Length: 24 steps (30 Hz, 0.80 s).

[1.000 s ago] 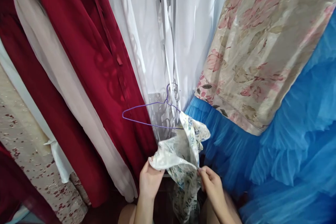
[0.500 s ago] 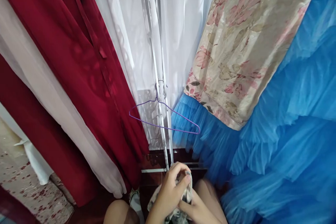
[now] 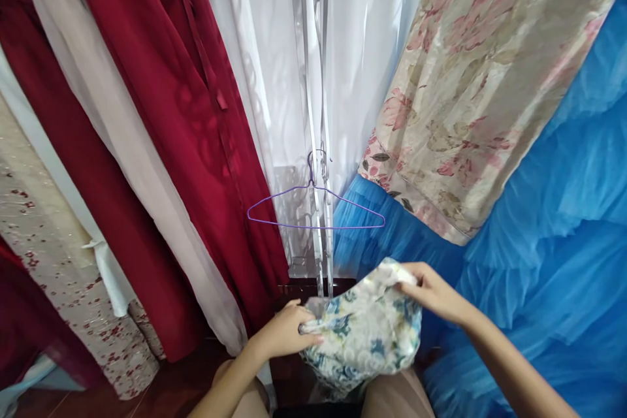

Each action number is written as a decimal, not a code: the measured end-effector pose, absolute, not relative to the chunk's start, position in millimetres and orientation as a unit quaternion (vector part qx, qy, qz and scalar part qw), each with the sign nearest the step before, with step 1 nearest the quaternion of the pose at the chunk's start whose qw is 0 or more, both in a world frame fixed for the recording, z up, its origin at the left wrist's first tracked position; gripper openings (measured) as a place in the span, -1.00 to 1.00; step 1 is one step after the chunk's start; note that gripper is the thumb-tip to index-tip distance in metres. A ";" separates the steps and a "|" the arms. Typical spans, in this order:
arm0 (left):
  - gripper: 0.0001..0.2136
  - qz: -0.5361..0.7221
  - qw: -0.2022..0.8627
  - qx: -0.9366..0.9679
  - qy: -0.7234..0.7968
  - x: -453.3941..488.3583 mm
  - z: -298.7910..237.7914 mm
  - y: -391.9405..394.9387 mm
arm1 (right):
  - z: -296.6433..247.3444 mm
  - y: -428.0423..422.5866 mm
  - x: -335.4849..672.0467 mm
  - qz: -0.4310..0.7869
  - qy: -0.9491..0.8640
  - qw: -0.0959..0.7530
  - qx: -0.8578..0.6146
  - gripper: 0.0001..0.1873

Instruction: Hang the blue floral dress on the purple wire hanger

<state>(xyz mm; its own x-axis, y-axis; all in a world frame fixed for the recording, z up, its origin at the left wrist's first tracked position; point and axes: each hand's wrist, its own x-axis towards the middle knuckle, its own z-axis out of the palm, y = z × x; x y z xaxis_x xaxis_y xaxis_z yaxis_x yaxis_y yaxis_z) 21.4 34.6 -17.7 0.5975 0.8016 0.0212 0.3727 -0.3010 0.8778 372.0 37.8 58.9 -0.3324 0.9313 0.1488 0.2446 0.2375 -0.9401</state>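
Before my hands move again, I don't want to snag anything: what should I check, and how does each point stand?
1. Left hand gripping the flowered cloth: ok, at its left edge.
2. Right hand gripping it: ok, at its upper right.
3. Purple hanger free of the cloth: ok, it hangs bare.
4. Cloth smooth: not ok, creased.
5. Cloth clear of the floor: cannot tell, its lower end is unclear.

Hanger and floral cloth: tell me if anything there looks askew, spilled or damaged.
Nothing looks spilled or damaged. The hanger hangs bare and about level by the white poles. The cloth looks bunched, but that fits with the left hand and right hand gripping it.
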 end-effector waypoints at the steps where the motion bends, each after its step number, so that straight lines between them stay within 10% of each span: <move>1: -0.70 0.254 0.419 0.784 0.382 17.5 -7.2 43.0 | 65.5 53.1 383.7 0.406 -0.683 0.413 -0.445 -0.78; 8: -0.89 0.362 0.302 0.797 0.378 31.8 70.0 55.1 | 108.5 173.2 398.7 0.336 -0.581 0.571 -0.472 -0.72; 24: -0.88 0.352 0.346 0.741 0.455 -114.4 92.4 120.6 | 137.6 176.5 321.8 0.558 -0.637 0.382 -0.370 -0.61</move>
<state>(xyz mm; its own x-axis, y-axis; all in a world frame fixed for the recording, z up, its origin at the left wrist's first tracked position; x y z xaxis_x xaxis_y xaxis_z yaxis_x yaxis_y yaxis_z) -114.4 120.6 92.4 0.3378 0.9182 0.2071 0.4314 -0.3466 0.8329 321.8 176.5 137.6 -0.4340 0.8979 0.0742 0.0452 0.1040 -0.9936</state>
